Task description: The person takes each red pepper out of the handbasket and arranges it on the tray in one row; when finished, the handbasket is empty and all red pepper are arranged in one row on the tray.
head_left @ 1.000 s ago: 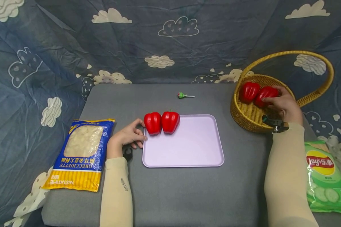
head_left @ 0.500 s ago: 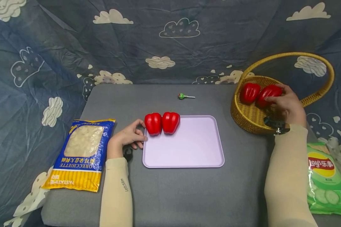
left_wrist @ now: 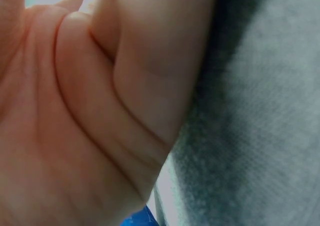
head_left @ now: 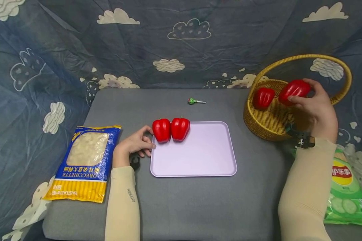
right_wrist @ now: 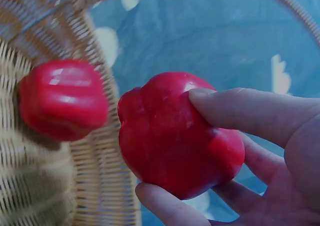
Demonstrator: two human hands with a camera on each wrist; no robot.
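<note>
My right hand grips a red bell pepper above the right side of the wicker basket, thumb on one side and fingers round the other. Inside the basket lies another red bell pepper, apart from the held one. Two more bell peppers stand side by side on the back left corner of the lilac tray. At that tray's left rim is my left hand, its thumb on the edge and its fingers curled beside it. The left wrist view shows mostly palm; the fingertips are hidden there.
A lollipop lies behind the tray. To the left is a blue and yellow pasta bag; a green chip bag lies at the right, partly behind my right sleeve. The basket's tall handle arches over its opening.
My right hand has lifted the pepper up and to the right, away from the other pepper in the basket. My left hand and the tray have stayed in place.
</note>
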